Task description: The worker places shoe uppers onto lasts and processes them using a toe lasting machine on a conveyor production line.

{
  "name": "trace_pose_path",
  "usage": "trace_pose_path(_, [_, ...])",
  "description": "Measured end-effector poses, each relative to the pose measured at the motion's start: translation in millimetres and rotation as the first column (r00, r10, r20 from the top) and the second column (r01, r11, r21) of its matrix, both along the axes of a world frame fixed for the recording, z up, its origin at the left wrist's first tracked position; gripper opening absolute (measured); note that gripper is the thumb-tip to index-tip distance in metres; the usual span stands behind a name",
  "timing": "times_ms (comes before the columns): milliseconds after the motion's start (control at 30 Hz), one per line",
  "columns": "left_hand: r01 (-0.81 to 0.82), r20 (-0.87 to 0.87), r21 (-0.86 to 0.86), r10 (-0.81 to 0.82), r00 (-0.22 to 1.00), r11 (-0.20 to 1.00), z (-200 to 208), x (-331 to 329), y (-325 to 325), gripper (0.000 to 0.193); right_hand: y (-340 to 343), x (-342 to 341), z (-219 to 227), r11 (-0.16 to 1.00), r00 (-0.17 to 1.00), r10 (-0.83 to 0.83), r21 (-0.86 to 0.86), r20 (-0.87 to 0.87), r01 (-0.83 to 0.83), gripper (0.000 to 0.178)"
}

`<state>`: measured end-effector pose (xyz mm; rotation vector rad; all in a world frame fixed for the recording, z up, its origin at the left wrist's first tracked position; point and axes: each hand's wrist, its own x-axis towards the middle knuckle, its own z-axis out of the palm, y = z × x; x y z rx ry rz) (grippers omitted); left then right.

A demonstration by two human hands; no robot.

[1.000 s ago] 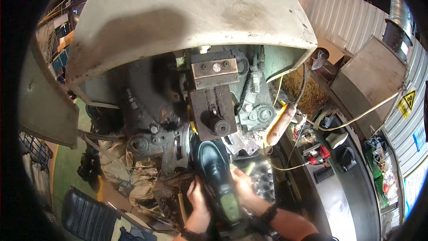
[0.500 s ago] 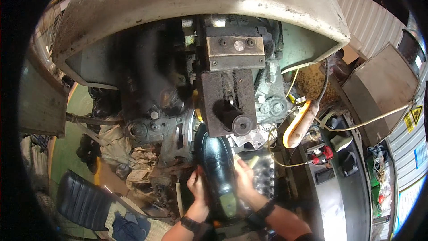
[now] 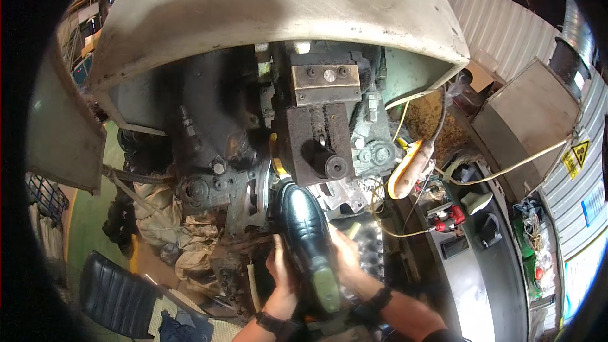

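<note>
A glossy black shoe upper (image 3: 300,218) sits on a green shoe last (image 3: 325,286), whose bare heel end points toward me. My left hand (image 3: 280,267) is closed against its left side, thumb stretched upward along the leather. On the other side, my right hand (image 3: 345,254) grips it, with some fingers hidden beneath. The toe points away from me, just left of and below the dark block (image 3: 316,139) of a shoe machine. A pale wheel-like edge (image 3: 263,190) of the machine is close to the toe's left.
Overhead hangs the machine's large pale hood (image 3: 304,6). A lit work lamp (image 3: 410,171) dangles at right, above a grey bench (image 3: 468,278) with a red tool (image 3: 448,218). Crumpled cloth (image 3: 199,247) lies at left, near a black ribbed chair back (image 3: 120,294).
The head view has shifted. Relative to the machine block, the shoe has come slightly toward me and left, so its toe shows more fully. Both hands keep their hold.
</note>
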<state>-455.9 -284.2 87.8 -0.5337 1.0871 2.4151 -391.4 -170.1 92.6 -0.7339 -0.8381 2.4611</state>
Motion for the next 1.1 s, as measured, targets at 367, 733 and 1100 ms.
trace_pose_path(367, [-0.111,-0.204,-0.167,0.076,0.976,0.980,-19,6,-2,0.023,9,3,-19,0.997,1.000,-0.021,0.076,0.006,0.021,0.029])
trace_pose_path(733, [-0.058,-0.100,-0.087,0.049,0.994,0.995,-21,-5,-3,0.020,5,-1,-2,1.000,0.999,0.004,-0.009,0.042,-0.004,0.029])
trace_pose_path(1100, [-0.068,-0.080,0.033,0.071,0.994,0.997,-31,-6,0,0.022,7,-4,-9,1.000,0.996,0.021,0.000,0.083,-0.021,0.032])
